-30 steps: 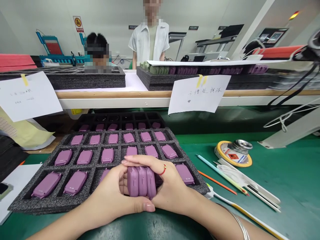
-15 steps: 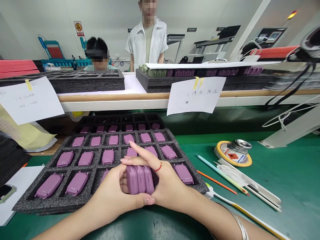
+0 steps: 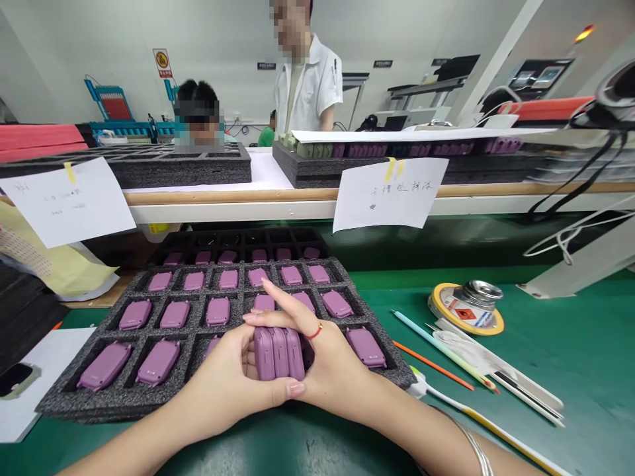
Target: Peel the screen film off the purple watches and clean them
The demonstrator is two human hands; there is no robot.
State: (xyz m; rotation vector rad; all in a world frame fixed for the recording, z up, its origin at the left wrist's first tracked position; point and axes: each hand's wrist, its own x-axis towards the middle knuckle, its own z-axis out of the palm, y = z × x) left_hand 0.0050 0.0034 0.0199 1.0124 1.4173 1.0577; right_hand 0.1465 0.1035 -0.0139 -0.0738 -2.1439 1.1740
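Hands [image 3: 218, 373]: three purple cases [image 3: 280, 354] held between both.
Table [image 3: 278, 446]: green, seen beneath hands.
Wall [image 3: 223, 33]: pale, seen beyond.
Paper [image 3: 387, 201]: Chinese handwriting, taped ahead.

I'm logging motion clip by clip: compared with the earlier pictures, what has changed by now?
Since the first picture, one of the fingers of the right hand has lifted forward, away from the others. Behind the bench, the standing co-worker has turned toward the picture's left. Nothing was taken hold of or let go: left hand and right still hold the purple cases, and the foam tray stayed put.
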